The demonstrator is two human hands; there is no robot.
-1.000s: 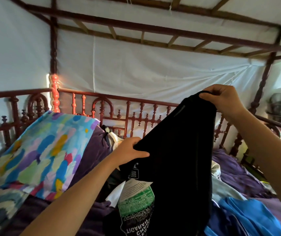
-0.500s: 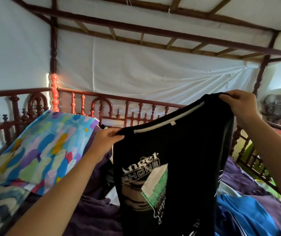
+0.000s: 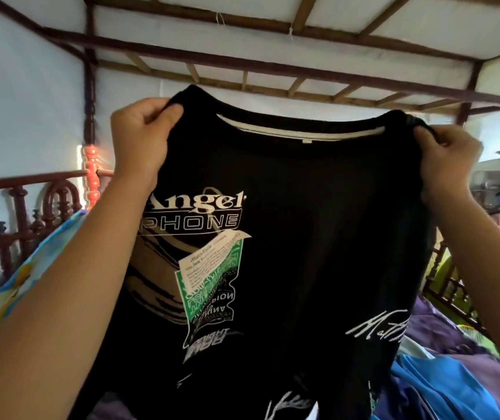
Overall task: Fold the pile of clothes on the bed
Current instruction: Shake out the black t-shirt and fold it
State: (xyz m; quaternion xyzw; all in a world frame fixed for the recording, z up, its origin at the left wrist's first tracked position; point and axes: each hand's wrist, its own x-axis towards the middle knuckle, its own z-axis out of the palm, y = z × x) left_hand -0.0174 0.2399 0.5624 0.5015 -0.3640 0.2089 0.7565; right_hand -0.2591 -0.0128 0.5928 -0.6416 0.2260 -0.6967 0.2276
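Both hands, left hand (image 3: pixel 141 131) and right hand (image 3: pixel 445 156), pinched the black printed T-shirt's (image 3: pixel 318 237) shoulders, spreading it for folding.

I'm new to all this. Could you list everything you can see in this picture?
black printed T-shirt: one, black with white and green print, held up in the middle of the view.
dark wooden canopy frame: one, brown, overhead.
white canopy cloth: one, white, behind and above the frame.
turned wooden bed railing: one, dark red-brown, at left.
multicoloured pillow: one, blue, yellow and green, lower left.
crumpled purple cloth: at least one, purple, lower right.
bright blue garment: one, blue, lower right.
left hand: one, grip pinching one shirt shoulder.
right hand: one, grip pinching the other shoulder.
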